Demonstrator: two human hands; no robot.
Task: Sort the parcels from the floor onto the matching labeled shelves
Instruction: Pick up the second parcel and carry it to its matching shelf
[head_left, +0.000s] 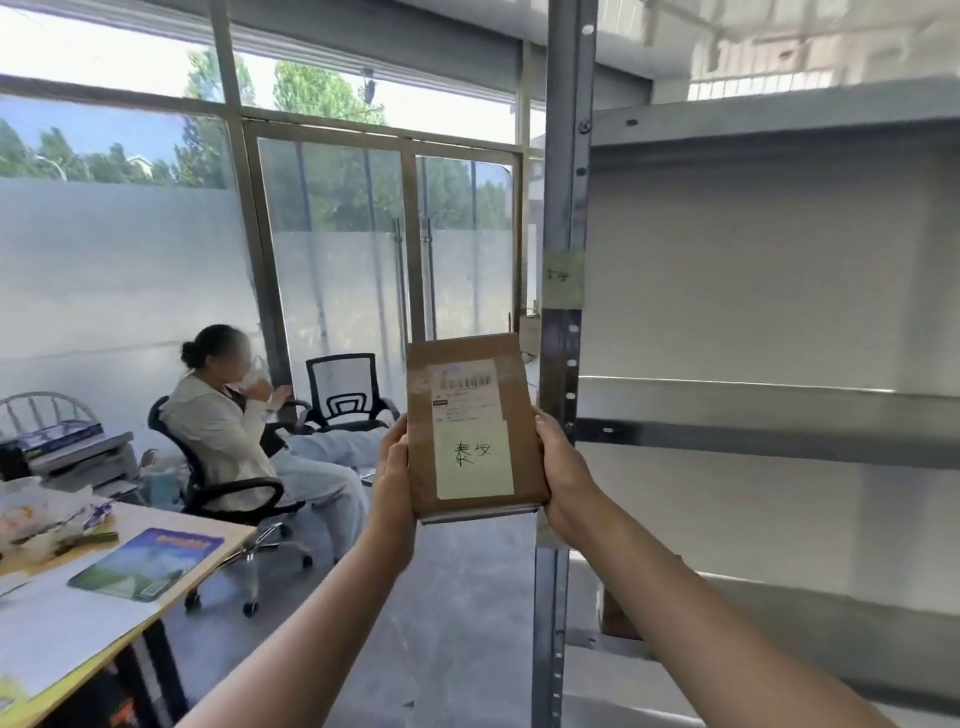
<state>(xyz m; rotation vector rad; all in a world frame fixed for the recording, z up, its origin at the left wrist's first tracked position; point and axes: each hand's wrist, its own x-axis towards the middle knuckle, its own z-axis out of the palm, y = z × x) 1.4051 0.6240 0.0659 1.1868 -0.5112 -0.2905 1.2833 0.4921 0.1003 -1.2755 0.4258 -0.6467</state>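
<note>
Cardboard parcel (474, 426) pinched upright by both hands' fingers (396, 441) — match its handwritten note (474, 457) to the upright's tag (562, 278) before shelving.

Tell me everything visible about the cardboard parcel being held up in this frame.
The parcel is a flat brown cardboard box, held upright with its face toward the camera, just left of the metal shelf upright. A white printed shipping label with a barcode sits near its top; below it, a pale yellow note bears handwritten characters in dark ink. The left hand grips its left edge and the right hand its right edge. Nothing else touches it.
</note>
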